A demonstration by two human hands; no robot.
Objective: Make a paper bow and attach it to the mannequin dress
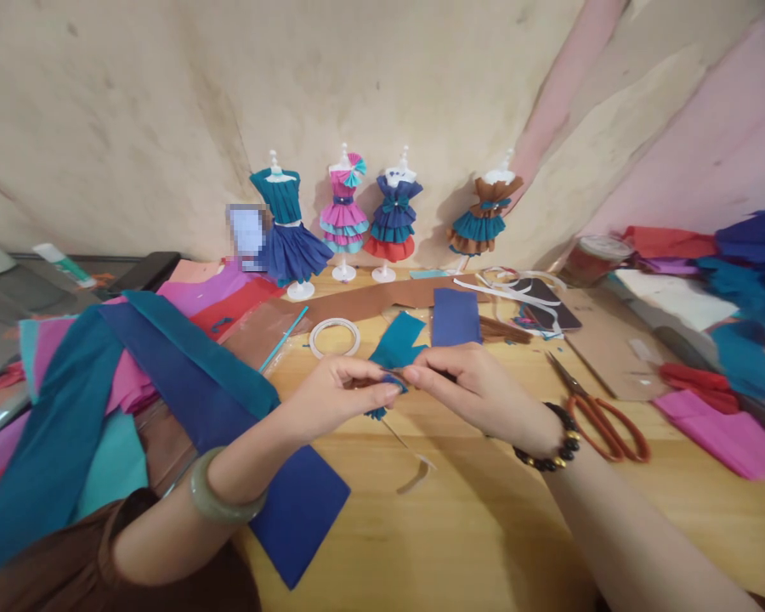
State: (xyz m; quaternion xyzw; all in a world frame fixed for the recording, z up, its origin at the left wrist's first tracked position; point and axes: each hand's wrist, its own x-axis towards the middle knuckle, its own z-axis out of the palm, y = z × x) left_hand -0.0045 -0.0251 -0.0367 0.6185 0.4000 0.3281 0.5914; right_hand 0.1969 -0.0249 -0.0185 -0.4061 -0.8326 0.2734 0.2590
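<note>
Over the middle of the table, my left hand (350, 387) is closed in a pinch on a small gathered piece of blue crepe paper (393, 382). My right hand (462, 382) is pinched at the right end of this piece, its fingertips close to the left ones. Fingers cover most of the piece, and a thin brownish edge shows between the hands. Just beyond them lies a cut teal paper piece (399, 338). A blue paper rectangle (456, 316) is behind my right hand. On the table below the hands rests a small curled strip (414, 478).
Orange-handled scissors (603, 421) lie right of my right wrist. A tape roll (335, 337) sits behind my left hand. Several miniature dress forms, including one in teal and blue (290, 225), stand along the wall. Coloured paper (184, 374) is heaped left; a blue square (303, 514) lies in front.
</note>
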